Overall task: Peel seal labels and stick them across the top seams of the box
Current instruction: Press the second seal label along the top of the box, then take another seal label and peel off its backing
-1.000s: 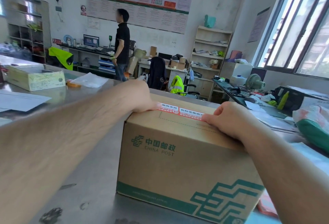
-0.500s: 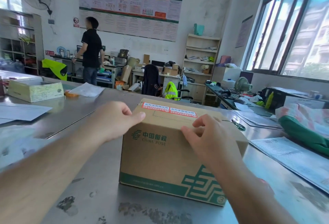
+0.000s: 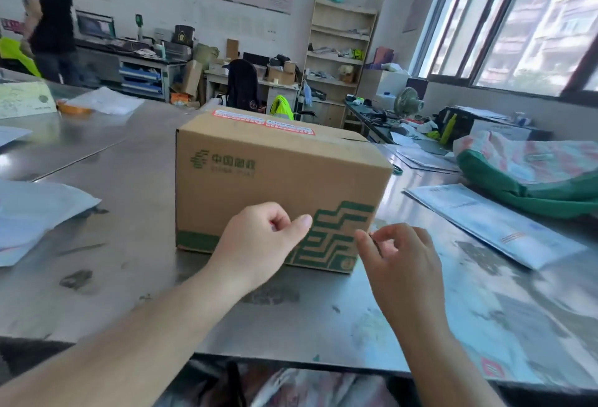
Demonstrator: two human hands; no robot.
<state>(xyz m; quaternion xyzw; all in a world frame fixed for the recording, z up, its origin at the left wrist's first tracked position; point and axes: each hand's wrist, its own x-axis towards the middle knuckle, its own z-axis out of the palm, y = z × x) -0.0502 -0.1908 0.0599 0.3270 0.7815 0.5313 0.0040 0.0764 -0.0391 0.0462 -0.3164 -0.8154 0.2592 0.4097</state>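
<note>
Cardboard box (image 3: 259,176), one only, stands closed on the steel tabletop (image 3: 136,186), printed in green with a postal logo on its near side. Its contents cannot be seen. Two red-and-white seal labels (image 3: 263,122) lie end to end along the far part of its top; at the right end of the top a dark gap shows where a flap sits slightly raised. Both hands hover in front of the box's near face, apart from it. The left hand (image 3: 259,244) is loosely curled, thumb out, with nothing in it. The right hand (image 3: 399,257) has its fingers bent toward the thumb; whether it pinches anything cannot be told. Right of the box lie a printed mailer (image 3: 495,222) and a green-edged sack (image 3: 530,176).
</note>
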